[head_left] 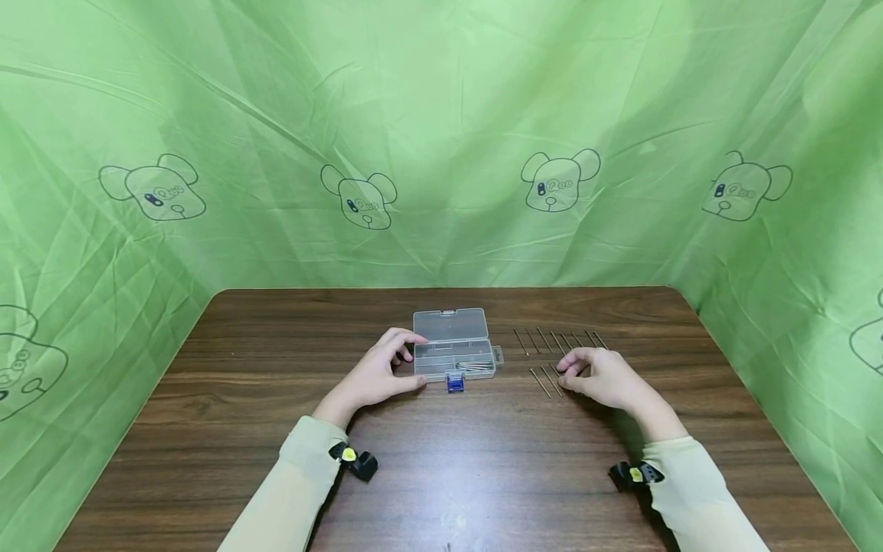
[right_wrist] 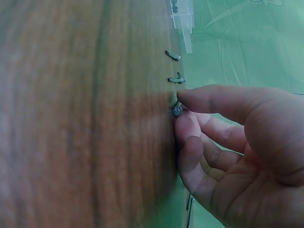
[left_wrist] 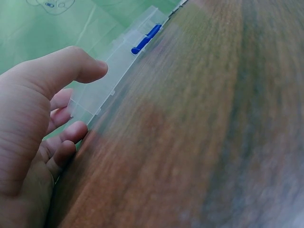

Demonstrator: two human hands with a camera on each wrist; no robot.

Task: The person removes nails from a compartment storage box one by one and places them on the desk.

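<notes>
A clear plastic compartment box (head_left: pixel 450 349) lies with its lid raised at the back and a blue latch (head_left: pixel 455 382) at the front. Several nails (head_left: pixel 474 366) rest in its front right compartment. My left hand (head_left: pixel 381 369) holds the box's left end, thumb at the front corner and fingers toward the hinge. To the right of the box, my right hand (head_left: pixel 602 376) pinches a nail between thumb and fingers; its textured nail head (right_wrist: pixel 177 110) shows in the right wrist view. Two loose nails (head_left: pixel 540 382) lie just left of that hand.
A back row of several nails (head_left: pixel 520 342) lies on the brown wooden table (head_left: pixel 455 468), partly behind my right hand. A clear hanging tab (head_left: pixel 498 355) sticks out from the box's right side. Green cloth (head_left: pixel 441 253) with printed bear faces surrounds the table.
</notes>
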